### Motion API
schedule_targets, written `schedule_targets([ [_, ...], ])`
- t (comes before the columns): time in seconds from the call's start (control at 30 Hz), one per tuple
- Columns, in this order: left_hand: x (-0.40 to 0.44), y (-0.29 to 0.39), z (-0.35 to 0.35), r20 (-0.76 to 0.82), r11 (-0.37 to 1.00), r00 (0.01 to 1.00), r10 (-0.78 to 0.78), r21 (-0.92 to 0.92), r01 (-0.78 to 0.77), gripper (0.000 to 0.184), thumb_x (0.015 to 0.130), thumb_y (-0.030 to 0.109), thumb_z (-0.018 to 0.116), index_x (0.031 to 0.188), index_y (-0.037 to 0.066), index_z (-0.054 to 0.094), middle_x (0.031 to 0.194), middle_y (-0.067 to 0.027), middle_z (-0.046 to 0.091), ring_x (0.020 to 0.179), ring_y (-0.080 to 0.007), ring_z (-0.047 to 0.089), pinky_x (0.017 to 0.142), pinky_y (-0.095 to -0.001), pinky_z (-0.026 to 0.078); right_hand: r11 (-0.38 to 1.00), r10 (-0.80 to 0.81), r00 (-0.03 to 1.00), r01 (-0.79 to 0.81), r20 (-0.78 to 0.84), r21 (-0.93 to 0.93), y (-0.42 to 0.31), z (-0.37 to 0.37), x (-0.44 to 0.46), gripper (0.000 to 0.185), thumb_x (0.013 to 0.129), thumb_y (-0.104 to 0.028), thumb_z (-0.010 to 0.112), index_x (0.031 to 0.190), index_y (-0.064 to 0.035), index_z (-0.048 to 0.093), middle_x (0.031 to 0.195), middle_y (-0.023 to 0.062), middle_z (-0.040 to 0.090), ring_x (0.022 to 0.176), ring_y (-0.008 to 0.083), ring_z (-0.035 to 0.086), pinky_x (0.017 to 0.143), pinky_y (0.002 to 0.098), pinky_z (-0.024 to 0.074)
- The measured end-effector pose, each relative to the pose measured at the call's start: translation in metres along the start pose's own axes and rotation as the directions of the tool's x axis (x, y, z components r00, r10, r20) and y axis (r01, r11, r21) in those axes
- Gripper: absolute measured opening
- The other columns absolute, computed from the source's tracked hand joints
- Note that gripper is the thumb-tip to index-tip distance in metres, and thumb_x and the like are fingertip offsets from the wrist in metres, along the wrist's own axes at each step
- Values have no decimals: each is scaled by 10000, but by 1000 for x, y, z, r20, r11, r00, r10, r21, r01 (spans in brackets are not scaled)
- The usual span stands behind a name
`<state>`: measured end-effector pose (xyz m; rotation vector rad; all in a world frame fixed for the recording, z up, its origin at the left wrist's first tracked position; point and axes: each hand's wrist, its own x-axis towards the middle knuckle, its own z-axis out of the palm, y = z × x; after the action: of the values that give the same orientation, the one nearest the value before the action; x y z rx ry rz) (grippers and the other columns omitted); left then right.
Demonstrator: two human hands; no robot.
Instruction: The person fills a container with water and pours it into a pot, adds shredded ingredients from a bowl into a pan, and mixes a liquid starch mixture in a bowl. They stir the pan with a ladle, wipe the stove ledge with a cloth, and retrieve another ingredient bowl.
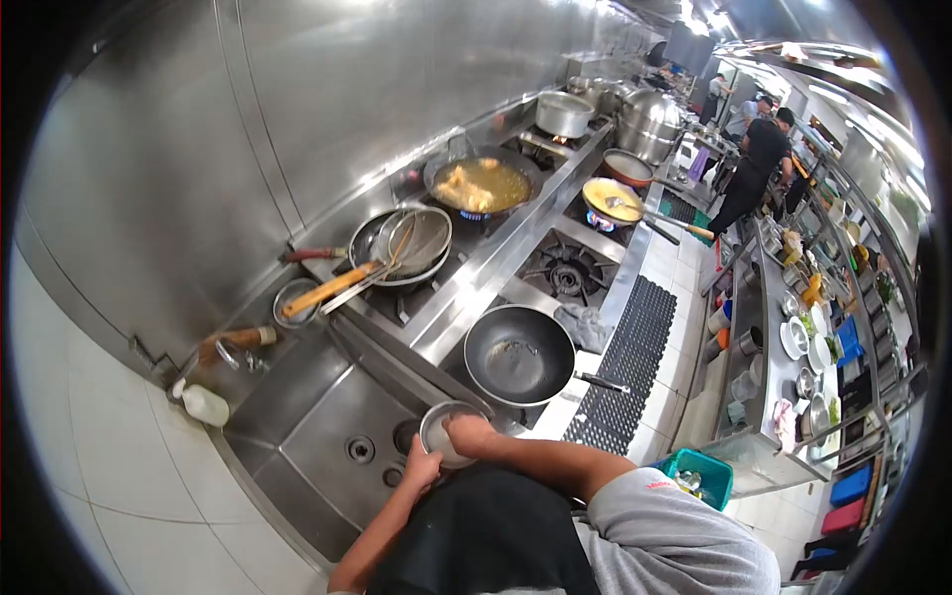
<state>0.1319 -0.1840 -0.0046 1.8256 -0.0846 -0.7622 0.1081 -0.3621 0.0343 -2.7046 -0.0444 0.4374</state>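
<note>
Locate the metal bowl (pixel 457 406) in front of your torso, above the right-hand edge of the sink (pixel 307 436) and just beside the black wok (pixel 496 373). Your left hand (pixel 424 464) supports the bowl from its left side; this grip is pinched onto the rim. Your right hand (pixel 469 436) reaches over the opposite rim, fingers inside the bowl. Whether the right grip is spread or pressed together cannot be told, because the fingers are hidden. The bowl's contents look pale; their kind is unclear.

Step in hand, as judged: working the contents by hand, with 1 hand steadying and 1 inside. The next move calls for a level bowl, a firm left grip and clearance from the wok.
</note>
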Motion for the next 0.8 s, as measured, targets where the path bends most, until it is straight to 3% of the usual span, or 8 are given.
schedule_targets([
  [0.1, 18, 6, -18, 105, 994, 994, -14, 113, 2, 609, 813, 57, 558, 1418, 89, 495, 919, -103, 661, 561, -176, 572, 457, -319, 467, 992, -56, 995, 65, 87, -106, -2, -15, -7, 500, 860, -127, 661, 1340, -18, 571, 1306, 266, 592, 1156, 450, 647, 945, 520, 557],
  [0.2, 17, 33, -31, 230, 1000, 973, -25, 8, 24, 647, 817, 47, 552, 1459, 103, 488, 932, -83, 669, 549, -168, 559, 462, -318, 467, 968, -135, 986, 152, 96, -199, -6, -25, -17, 708, 827, -179, 728, 1464, -26, 462, 1397, 271, 514, 1235, 487, 586, 986, 526, 541],
  [0.3, 7, 29, -25, 125, 999, 992, -24, -23, 27, 682, 832, 49, 577, 1497, 120, 442, 1083, -108, 656, 722, -194, 642, 525, -322, 529, 947, -124, 975, 171, 183, -272, -16, -35, -6, 919, 740, -245, 829, 1512, -13, 388, 1427, 268, 480, 1286, 499, 536, 1031, 520, 518],
  [0.43, -9, -10, -2, 138, 942, 990, -42, -325, 86, 724, 846, 58, 607, 1526, 108, 364, 1322, -151, 592, 956, -209, 674, 602, -333, 583, 971, -103, 980, 137, 172, -199, -16, -26, 4, 965, 681, -285, 889, 1466, 22, 419, 1433, 248, 473, 1288, 462, 541, 1071, 504, 488],
  [0.5, 17, -88, 16, 92, 938, 989, 113, -339, -76, 722, 856, 43, 597, 1528, 112, 343, 1376, -151, 564, 1002, -212, 668, 613, -345, 591, 960, -134, 968, 180, 212, -215, -18, -32, 9, 966, 673, -308, 905, 1449, 22, 433, 1419, 243, 480, 1288, 443, 546, 1069, 490, 492],
  [0.6, 15, -98, 33, 20, 929, 986, 166, -337, -150, 707, 874, 12, 570, 1529, 130, 330, 1397, -144, 549, 1048, -223, 664, 608, -353, 604, 964, -141, 964, 186, 225, -190, -18, -32, 12, 964, 670, -366, 924, 1423, 9, 454, 1402, 240, 483, 1278, 429, 558, 1035, 480, 522],
  [0.73, -8, -43, 29, 128, 781, 988, -86, -607, 147, 691, 879, -46, 507, 1520, 145, 334, 1369, -131, 558, 1055, -236, 671, 579, -349, 621, 989, -117, 968, 134, 222, -63, -18, -36, 10, 877, 688, -273, 906, 1399, 3, 474, 1430, 239, 440, 1295, 465, 544, 1026, 481, 538],
  [0.8, 0, -62, 31, 162, 746, 978, -133, -633, 206, 624, 879, -24, 477, 1476, 118, 366, 1281, -137, 594, 970, -247, 693, 566, -358, 627, 990, -109, 964, 127, 241, -59, -18, -37, 10, 855, 700, -257, 890, 1400, 4, 473, 1428, 241, 442, 1301, 466, 540, 1023, 483, 540],
])
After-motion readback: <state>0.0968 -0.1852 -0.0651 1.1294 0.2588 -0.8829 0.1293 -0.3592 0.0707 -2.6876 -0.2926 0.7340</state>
